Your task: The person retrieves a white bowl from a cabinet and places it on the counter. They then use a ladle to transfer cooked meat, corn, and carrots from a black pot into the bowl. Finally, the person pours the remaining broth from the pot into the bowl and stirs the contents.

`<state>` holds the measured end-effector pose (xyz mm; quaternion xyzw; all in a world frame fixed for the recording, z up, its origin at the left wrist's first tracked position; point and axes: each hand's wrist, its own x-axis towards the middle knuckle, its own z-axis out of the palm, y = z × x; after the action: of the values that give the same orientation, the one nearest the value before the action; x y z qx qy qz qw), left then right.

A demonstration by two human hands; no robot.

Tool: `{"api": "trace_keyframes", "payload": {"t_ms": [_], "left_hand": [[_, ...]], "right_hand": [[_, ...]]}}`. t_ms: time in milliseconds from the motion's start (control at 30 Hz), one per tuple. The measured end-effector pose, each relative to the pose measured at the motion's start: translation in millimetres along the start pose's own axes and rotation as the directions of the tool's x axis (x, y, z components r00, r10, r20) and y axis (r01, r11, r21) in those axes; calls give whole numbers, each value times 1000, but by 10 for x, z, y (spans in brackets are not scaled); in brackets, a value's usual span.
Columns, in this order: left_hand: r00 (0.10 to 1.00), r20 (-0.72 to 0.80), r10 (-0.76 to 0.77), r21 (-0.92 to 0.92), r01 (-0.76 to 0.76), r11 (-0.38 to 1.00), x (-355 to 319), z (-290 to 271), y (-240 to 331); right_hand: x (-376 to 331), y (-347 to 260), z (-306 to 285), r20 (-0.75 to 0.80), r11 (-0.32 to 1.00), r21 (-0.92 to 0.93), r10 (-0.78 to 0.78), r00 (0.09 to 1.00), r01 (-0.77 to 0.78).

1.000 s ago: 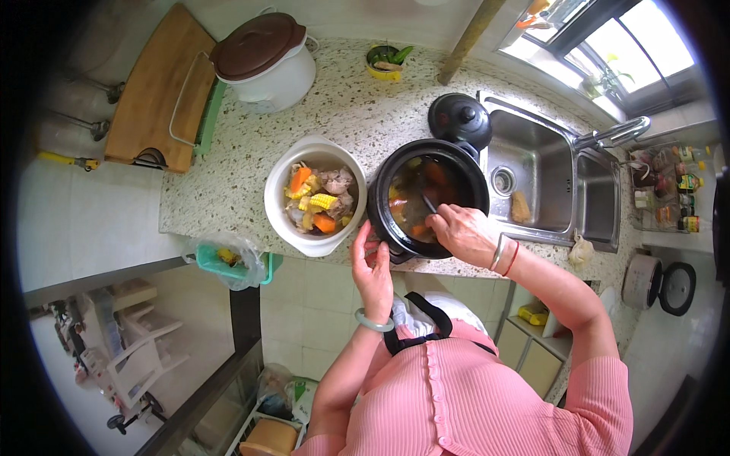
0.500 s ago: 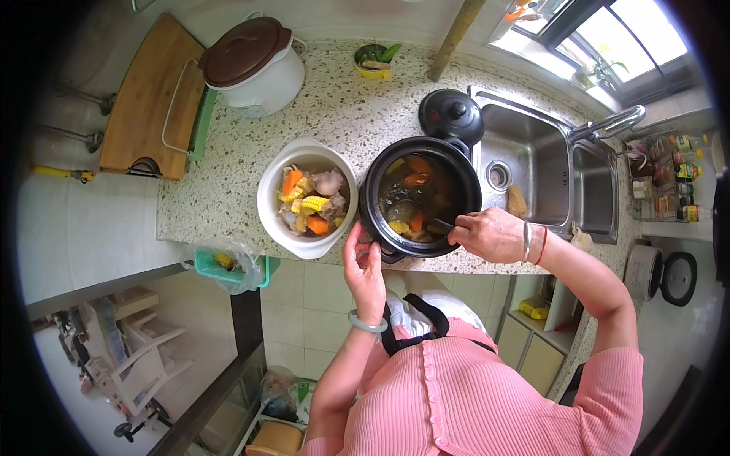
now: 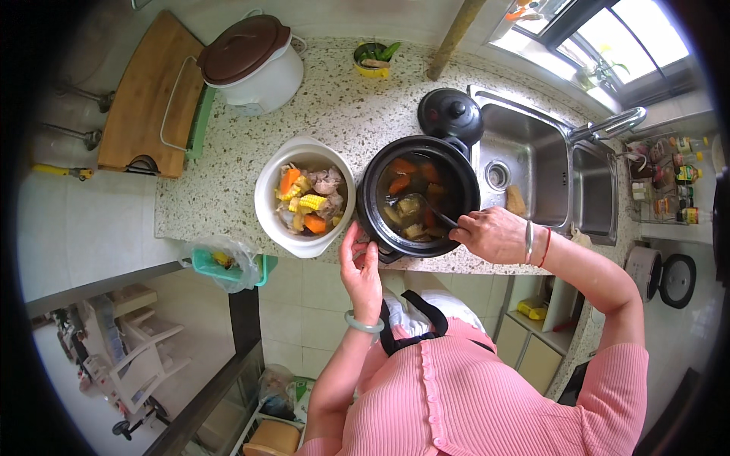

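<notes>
A black pot (image 3: 456, 163) of dark broth with carrot and meat pieces stands on the speckled counter (image 3: 342, 114). My right hand (image 3: 493, 234) grips a ladle (image 3: 435, 213) whose bowl is dipped in the broth. My left hand (image 3: 361, 266) touches the pot's near-left rim by its handle, between the pot and a white bowl (image 3: 304, 242). That bowl holds corn, carrot and meat chunks. The pot's black lid (image 3: 450, 114) lies behind the pot.
A steel double sink (image 3: 547, 171) with a tap lies right of the pot. A white rice cooker (image 3: 251, 64) with a brown lid, a wooden board (image 3: 144, 99) and a small green cup (image 3: 372, 59) stand at the back. A green bin (image 3: 224, 266) hangs below the counter edge.
My right hand has drawn back from over the pot to its near-right rim, still on the ladle. My left hand has risen to the pot's rim.
</notes>
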<state>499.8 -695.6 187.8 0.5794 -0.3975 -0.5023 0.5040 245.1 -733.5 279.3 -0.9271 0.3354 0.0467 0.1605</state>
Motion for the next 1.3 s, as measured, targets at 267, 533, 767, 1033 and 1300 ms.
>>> {"api": "trace_keyframes", "payload": {"t_ms": [267,533,767,1033,1300], "left_hand": [[1000,13,2,7,-2,1000,6,-9,23],[998,43,-56,-45,57,997,13,-9,36],[998,48,-30,-57,32,998,27,-16,86],[996,54,-67,-192,76,978,68,15,165],[999,46,-30,-255,40,966,121,55,245]], "right_hand": [[53,70,-206,109,941,331,30,994,-64],[158,217,-65,134,593,762,246,960,-258],[68,219,-172,330,-96,943,402,854,-319],[-94,149,-390,241,-66,968,525,816,-243],[-166,50,-835,208,-72,975,620,757,-209]]}}
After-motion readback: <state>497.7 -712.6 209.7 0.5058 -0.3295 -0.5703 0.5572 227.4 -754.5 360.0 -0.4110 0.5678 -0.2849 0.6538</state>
